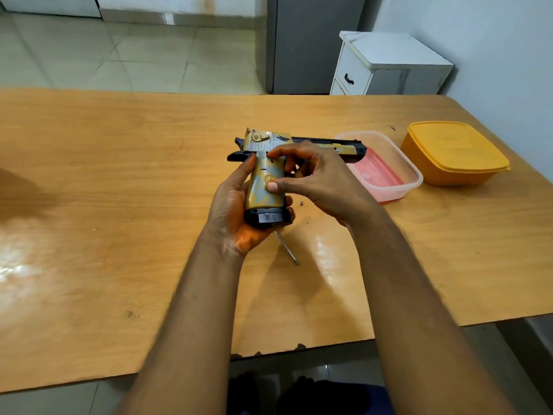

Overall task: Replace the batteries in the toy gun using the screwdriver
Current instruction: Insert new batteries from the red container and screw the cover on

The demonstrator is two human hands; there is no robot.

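- Gripping the handle of the gold-and-black plastic toy gun (264, 178), the left hand (233, 211) curls round its left side and underside, thumb laid along the left edge of the grip and fingertips showing past the black base on the right.
- Toy gun position: held just above the glossy light-brown wooden table (119, 175), near the middle of its width and closer to the far edge than the near edge; grip base toward the person, barrel pointing to the right.
- Thin metal screwdriver shaft (286, 247): lies flat on the table just below the left hand, tip toward the near edge; its handle is hidden under the hand.
- Right hand (317, 178): pinches the grip panel, thumb tip pressed on the round gold emblem and index finger curled over the top of the panel; remaining fingers bent behind the trigger area.
- Small dark specks (301, 203) rest on the table beside the right hand; what they are cannot be told.
- Clear plastic container with a red lid inside (386, 169): right of the gun, toward the right edge.
- Closed orange plastic box (454, 154): just beside the clear container, near the far right corner.
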